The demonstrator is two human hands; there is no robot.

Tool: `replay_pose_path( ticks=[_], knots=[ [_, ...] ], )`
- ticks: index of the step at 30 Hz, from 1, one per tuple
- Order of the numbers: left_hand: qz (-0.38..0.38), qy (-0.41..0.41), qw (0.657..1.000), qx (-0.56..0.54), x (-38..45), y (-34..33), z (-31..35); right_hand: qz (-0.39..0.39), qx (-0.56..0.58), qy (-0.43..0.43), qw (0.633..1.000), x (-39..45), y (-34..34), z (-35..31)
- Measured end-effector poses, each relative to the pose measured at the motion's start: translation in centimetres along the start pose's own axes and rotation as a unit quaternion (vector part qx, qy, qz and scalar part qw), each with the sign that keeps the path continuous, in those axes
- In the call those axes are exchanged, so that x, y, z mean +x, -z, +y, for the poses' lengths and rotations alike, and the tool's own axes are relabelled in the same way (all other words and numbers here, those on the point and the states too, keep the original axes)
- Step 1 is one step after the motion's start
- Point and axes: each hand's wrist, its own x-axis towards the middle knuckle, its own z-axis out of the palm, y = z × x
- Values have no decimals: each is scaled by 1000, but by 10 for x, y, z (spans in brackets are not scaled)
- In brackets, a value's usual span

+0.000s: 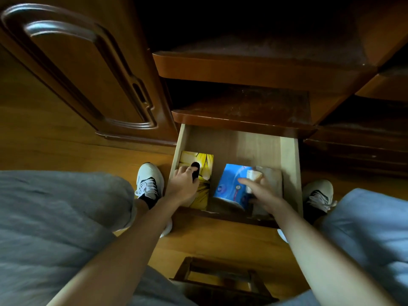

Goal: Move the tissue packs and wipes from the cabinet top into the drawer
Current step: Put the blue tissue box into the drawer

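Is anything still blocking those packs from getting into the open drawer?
Nothing visible does. The yellow pack and the blue pack already lie inside the drawer, side by side. The left hand rests on the yellow one; the right hand is over the blue one, with a small pale item at its fingers.

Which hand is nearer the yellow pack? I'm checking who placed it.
Left. The left hand rests on the yellow pack in the drawer; the right hand is beside it, over the blue pack.
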Motion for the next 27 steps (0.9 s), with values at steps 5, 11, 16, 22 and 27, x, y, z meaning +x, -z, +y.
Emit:
replay_pose_path(
  ticks=[5,11,16,22,27],
  knots=[
    [17,-37,999,34,-11,-8,-7,-84,-147,31,985,15,-17,7],
    [19,-42,997,56,-9,-12,-7,-22,-283,44,958,21,-18,1],
    [25,-45,993,102,-7,-18,-7,-12,-240,19,971,22,-25,10],
    [-10,-43,983,178,-5,-20,-7,-19,-301,54,952,22,-32,16],
    [-44,-51,979,193,-1,-15,-10,21,-335,61,940,17,-34,14]
  ],
)
